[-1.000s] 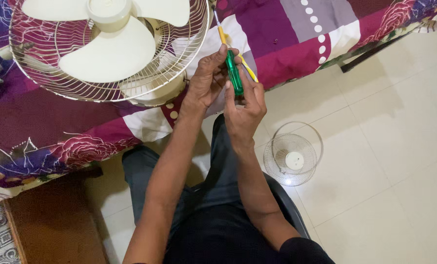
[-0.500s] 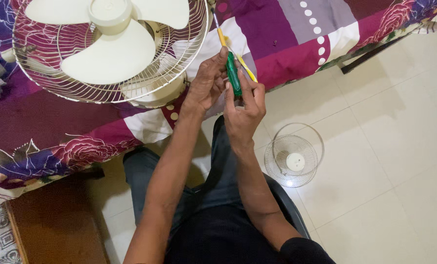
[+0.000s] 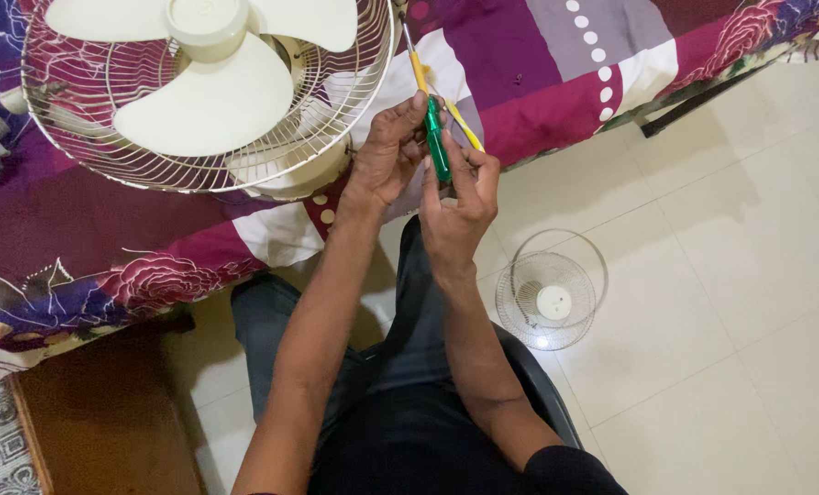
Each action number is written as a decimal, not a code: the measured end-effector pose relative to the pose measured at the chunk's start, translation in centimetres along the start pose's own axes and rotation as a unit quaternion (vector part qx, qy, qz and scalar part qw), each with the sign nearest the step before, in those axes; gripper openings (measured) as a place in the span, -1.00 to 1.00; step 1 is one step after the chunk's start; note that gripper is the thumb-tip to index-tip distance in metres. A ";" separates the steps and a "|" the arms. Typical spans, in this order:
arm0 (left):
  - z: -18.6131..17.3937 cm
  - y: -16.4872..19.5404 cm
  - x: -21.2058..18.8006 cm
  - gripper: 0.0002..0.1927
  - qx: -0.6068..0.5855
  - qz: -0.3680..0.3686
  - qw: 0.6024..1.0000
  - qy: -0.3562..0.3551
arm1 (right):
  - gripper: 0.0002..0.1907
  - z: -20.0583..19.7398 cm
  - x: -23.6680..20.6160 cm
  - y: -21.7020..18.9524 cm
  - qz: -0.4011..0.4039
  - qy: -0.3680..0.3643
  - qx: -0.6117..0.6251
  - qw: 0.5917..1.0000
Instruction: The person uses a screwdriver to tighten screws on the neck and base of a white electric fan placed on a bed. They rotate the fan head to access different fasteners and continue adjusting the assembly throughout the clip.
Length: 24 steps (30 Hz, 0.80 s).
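No packages, labels, signs or screens visible anywhere in view.

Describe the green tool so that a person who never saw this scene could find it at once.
Start at the big cream fan lying on the purple patterned bedcover. Just right of its wire cage, the left hand and right hand meet at the bed's edge. Between them stands the green-handled screwdriver; the yellow-handled screwdriver beside it differs only in colour.
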<state>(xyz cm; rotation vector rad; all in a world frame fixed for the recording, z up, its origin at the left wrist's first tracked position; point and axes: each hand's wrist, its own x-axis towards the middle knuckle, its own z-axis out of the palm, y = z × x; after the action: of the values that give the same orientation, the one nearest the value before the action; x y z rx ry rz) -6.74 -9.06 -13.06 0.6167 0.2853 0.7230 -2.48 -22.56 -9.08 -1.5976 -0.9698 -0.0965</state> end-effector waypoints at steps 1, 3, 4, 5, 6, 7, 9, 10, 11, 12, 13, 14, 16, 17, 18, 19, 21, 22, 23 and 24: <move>0.0 0.0 0.0 -0.68 0.000 0.001 1.000 -0.006 | -0.55 -0.1 0.0 -0.1 -0.008 -0.002 0.000 1.000; -0.1 0.0 -0.1 -0.67 -0.007 0.005 1.000 -0.018 | -0.54 -0.2 0.1 -0.2 -0.023 -0.007 0.001 1.000; -0.1 -0.1 -0.1 -0.66 -0.013 0.007 1.000 -0.025 | -0.55 -0.3 0.1 -0.3 0.000 -0.011 0.018 1.000; -0.1 -0.1 0.0 -0.66 -0.020 0.009 0.999 -0.032 | -0.54 -0.3 0.1 -0.4 0.022 -0.015 0.035 0.999; -0.2 -0.2 0.0 -0.65 -0.017 0.006 1.000 -0.026 | -0.53 -0.3 0.0 -0.4 0.045 -0.020 0.052 0.997; -0.1 -0.2 -0.1 -0.65 -0.015 0.003 1.000 -0.020 | -0.54 -0.4 0.0 -0.4 0.048 -0.016 0.062 0.997; -0.1 -0.3 0.0 -0.64 -0.013 -0.001 1.000 -0.011 | -0.54 -0.3 -0.2 -0.2 0.055 -0.009 0.083 0.995; -0.1 -0.4 0.0 -0.64 -0.015 -0.004 1.000 -0.008 | -0.58 -0.2 -0.2 -0.1 0.076 -0.016 0.071 0.994; -0.1 -0.4 -0.1 -0.64 -0.017 -0.006 1.000 -0.005 | -0.61 -0.2 -0.3 0.0 0.098 -0.023 0.060 0.993; 0.0 -0.4 -0.1 -0.63 -0.018 -0.001 1.000 -0.010 | -0.63 -0.1 -0.4 0.1 0.120 -0.030 0.049 0.991; 0.0 -0.4 -0.2 -0.63 -0.019 0.003 1.000 -0.016 | -0.65 -0.1 -0.4 0.2 0.111 -0.028 0.051 0.992; 0.1 -0.3 -0.2 -0.63 -0.019 0.008 1.000 -0.023 | -0.66 -0.1 -0.4 0.2 0.101 -0.027 0.052 0.993; 0.4 -0.2 -0.4 -0.63 -0.023 0.015 0.999 -0.020 | -0.68 -0.1 -0.3 0.1 0.085 -0.023 0.051 0.995; 0.6 -0.2 -0.6 -0.63 -0.024 0.019 0.999 -0.018 | -0.69 -0.2 -0.3 0.0 0.078 -0.021 0.048 0.996; 0.8 -0.1 -0.7 -0.63 -0.029 0.015 0.999 -0.013 | -0.69 -0.1 -0.2 -0.2 0.070 -0.020 0.046 0.996; 1.0 0.0 -0.9 -0.62 -0.033 0.010 0.999 -0.007 | -0.70 -0.2 -0.1 -0.4 0.064 -0.017 0.042 0.997; 1.3 -0.1 -1.1 -0.62 -0.022 0.011 1.000 0.016 | -0.70 -0.3 0.0 -0.7 0.052 -0.012 0.032 0.998; 1.4 -0.2 -1.1 -0.62 -0.005 0.018 0.999 0.031 | -0.72 -0.3 0.1 -0.8 0.050 -0.009 0.030 0.998; 1.5 -0.3 -1.1 -0.63 0.011 0.025 0.999 0.047 | -0.73 -0.3 0.1 -0.9 0.046 -0.007 0.028 0.999; 1.5 -0.4 -1.1 -0.65 0.011 0.025 0.998 0.056 | -0.74 -0.4 0.2 -1.0 0.043 -0.006 0.026 0.999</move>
<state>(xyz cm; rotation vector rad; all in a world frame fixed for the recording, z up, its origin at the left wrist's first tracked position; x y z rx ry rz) -6.67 -10.70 -12.13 0.6078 0.3832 0.8041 -2.83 -22.82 -8.12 -1.5914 -0.9045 -0.0023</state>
